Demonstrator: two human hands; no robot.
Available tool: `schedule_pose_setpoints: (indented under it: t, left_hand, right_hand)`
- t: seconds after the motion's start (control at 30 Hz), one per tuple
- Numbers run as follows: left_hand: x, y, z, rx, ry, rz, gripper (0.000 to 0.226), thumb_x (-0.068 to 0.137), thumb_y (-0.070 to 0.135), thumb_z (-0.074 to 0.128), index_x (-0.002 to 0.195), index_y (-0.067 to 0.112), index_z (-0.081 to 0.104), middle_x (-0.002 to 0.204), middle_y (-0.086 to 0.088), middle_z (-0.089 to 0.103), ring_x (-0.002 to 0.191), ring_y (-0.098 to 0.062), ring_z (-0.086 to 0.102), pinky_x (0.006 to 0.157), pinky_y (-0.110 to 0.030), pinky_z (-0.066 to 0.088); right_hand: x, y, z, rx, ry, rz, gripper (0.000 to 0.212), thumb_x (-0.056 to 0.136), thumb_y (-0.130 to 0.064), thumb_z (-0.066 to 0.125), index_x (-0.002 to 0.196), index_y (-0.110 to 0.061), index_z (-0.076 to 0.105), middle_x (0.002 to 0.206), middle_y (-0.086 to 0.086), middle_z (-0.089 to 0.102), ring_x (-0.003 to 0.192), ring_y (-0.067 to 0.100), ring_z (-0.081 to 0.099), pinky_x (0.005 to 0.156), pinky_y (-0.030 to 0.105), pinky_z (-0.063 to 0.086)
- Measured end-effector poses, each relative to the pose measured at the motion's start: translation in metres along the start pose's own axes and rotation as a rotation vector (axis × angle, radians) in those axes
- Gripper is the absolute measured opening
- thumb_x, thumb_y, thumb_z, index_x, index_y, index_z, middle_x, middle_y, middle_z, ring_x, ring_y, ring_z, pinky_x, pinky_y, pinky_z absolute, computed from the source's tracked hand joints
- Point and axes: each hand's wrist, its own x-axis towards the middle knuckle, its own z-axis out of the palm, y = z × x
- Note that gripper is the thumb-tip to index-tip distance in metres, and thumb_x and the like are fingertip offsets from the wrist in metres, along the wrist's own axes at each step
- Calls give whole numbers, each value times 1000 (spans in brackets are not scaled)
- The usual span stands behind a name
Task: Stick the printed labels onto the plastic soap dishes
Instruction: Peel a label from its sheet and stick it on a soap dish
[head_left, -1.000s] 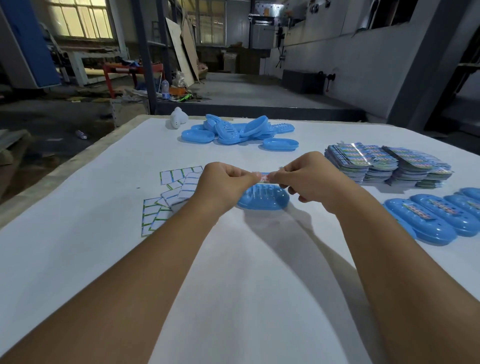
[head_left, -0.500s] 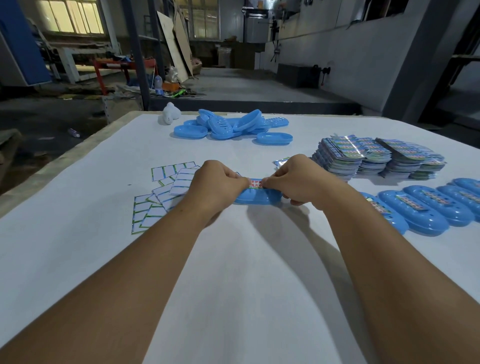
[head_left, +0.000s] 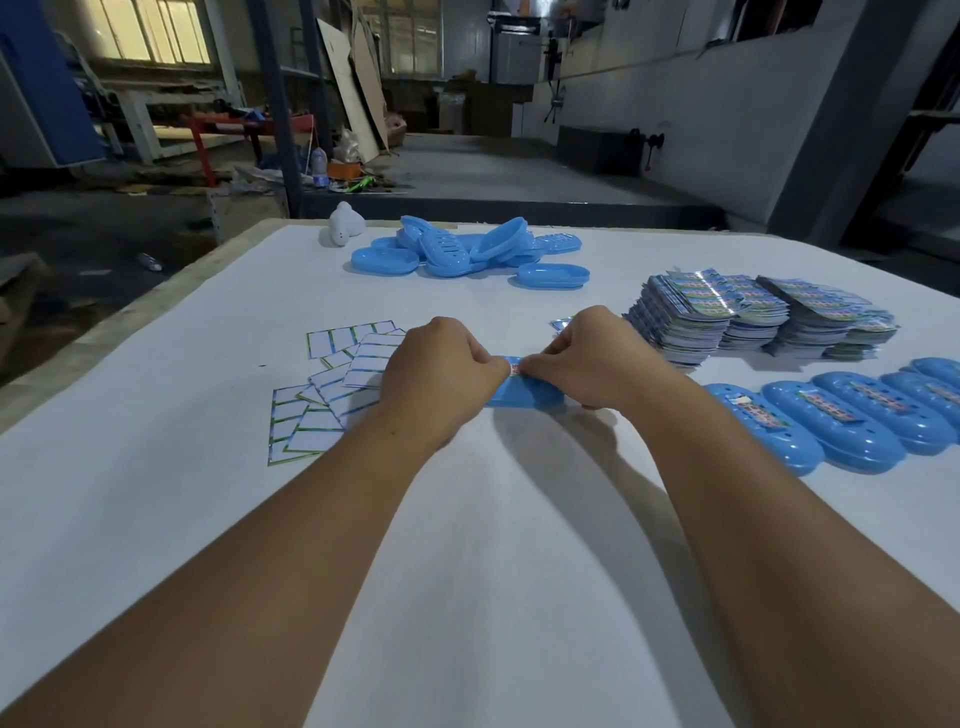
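Blue soap dish (head_left: 524, 393), printed label (head_left: 515, 369) across its top

Both hands cover most of the blue soap dish (head_left: 524, 396); its label (head_left: 515, 369) print is too small to read. The rightmost labelled dishes (head_left: 940, 371) run off-frame.

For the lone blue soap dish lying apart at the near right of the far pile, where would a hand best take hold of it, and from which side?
Probably from above, across the narrow width, thumb on one long edge and fingers on the other. The lone soap dish is a low oval lying flat on the table, with its near long side clear. The pile of dishes crowds its far left end, so come in from the near or right side.
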Motion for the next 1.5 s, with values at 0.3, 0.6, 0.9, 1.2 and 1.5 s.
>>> schedule_pose_setpoints:
  t: [0.3,0.6,0.9,1.2,1.5]
  left_hand:
    - [5,5,2,307,57,166,27,88,51,60,94,26,56,90,3,64,91,-22,54,68,-33,38]
    - [1,-5,2,163,9,180,27,92,44,59,114,29,56,101,3,64,99,-22,57,83,-38,48]
    - [1,-7,-6,-40,-13,73,17,95,26,53,110,30,60,91,7,69,89,-19,64,82,-40,54]
    - [-6,-6,-3,96,-125,230,22,98,31,52,115,34,66,99,13,67,109,-17,53,97,-38,47]
    - [-7,-4,-2,204,-131,279,23,97,37,54,116,36,66,106,10,66,111,-17,51,97,-38,46]
  right_hand:
    - [0,-10,3,-243,115,-14,52,74,-65,73,90,-16,69,81,3,63,75,25,59,61,32,44]
    - [-12,-6,5,-32,37,-244,44,90,-42,68,130,-27,62,127,-7,63,112,13,57,86,26,41]
    - [-30,-6,1,-35,-131,-368,65,75,-43,79,136,-44,55,125,-15,59,102,6,55,81,24,44]
    - [-54,12,-10,-233,-6,-253,53,75,-64,62,123,-41,63,119,-8,61,107,18,57,83,33,47]
    - [-68,39,-33,-311,171,-10,25,75,-39,60,81,-15,67,89,3,65,90,31,59,63,31,40]
